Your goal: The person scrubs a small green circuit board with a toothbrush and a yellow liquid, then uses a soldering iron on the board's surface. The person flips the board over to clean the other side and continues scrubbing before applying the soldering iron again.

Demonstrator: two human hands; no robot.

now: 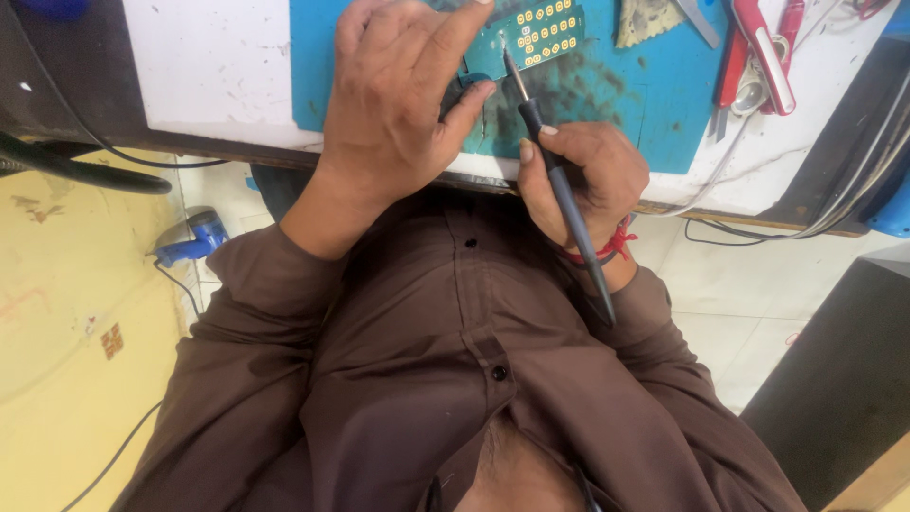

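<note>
My right hand (578, 175) grips a slim dark soldering iron (559, 185) like a pen, its metal tip touching the edge of a green circuit board (540, 33) with rows of yellow pads. My left hand (398, 95) rests on the blue work mat (654, 104), thumb and forefinger pinching a small dark part (464, 87) beside the board, holding the board steady. A red thread band circles my right wrist. My brown shirt fills the lower view.
Red-handled pliers and cutters (758, 52) lie on the white bench top at the right, beside metal tweezers (697, 19). Cables (834, 218) hang off the bench's right edge. A blue tool (194, 237) lies on the floor at left by a black cable.
</note>
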